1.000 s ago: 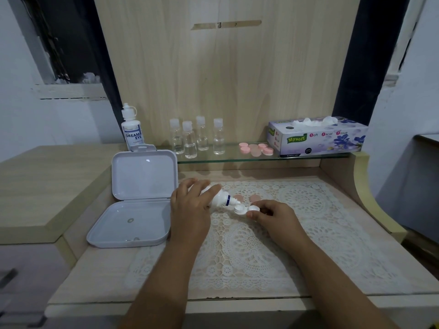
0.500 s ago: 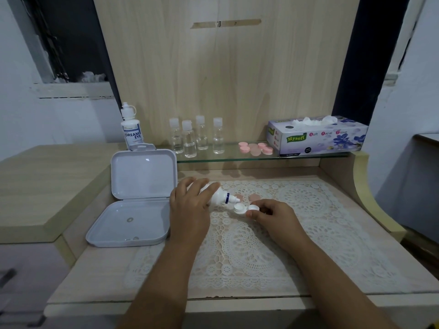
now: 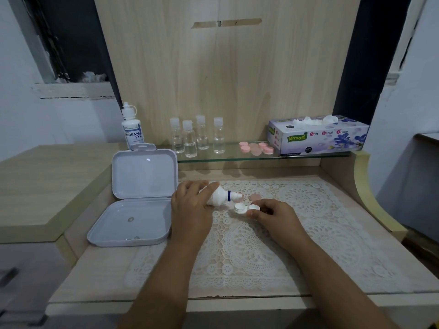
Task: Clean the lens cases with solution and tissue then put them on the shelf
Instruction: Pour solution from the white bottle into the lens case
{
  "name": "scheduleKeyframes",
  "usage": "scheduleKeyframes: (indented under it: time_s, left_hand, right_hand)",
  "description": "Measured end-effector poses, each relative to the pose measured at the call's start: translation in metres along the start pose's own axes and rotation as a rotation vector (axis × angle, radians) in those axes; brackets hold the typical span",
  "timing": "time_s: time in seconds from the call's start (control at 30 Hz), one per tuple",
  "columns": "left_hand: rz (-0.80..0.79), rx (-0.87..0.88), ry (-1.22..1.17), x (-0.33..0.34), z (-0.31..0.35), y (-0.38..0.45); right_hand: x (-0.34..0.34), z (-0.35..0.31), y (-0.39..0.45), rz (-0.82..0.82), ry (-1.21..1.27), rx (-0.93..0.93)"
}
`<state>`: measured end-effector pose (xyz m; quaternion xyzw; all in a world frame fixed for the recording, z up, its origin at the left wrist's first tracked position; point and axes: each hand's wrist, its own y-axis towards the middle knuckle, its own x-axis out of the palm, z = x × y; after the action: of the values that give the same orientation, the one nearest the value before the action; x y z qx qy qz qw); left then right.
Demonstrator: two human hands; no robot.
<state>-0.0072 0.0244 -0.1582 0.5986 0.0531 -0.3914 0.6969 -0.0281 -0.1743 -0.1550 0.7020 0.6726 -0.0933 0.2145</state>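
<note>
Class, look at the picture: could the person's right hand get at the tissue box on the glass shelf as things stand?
Probably yes, once freed: the right hand pinches the lens case, but nothing stands between it and the tissue box.

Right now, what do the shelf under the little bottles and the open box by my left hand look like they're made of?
The shelf looks like clear glass: see-through, with a greenish front edge. The open box looks like moulded plastic, pale grey and smooth with a soft sheen, rounded corners and a hinged lid; it could be coated metal, but nothing suggests that.
</note>
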Motion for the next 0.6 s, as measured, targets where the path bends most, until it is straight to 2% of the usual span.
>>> scheduleKeyframes:
  time_s: [0.17, 0.6]
  left_hand:
    - [-0.039, -0.014, -0.031, -0.001, 0.003, 0.0]
    - [-0.031, 0.185, 0.158, 0.0, 0.016, 0.003]
  right_hand:
    - [0.001, -0.001, 0.0, 0.0, 0.013, 0.002]
    - [0.002, -0.001, 0.001, -0.027, -0.009, -0.005]
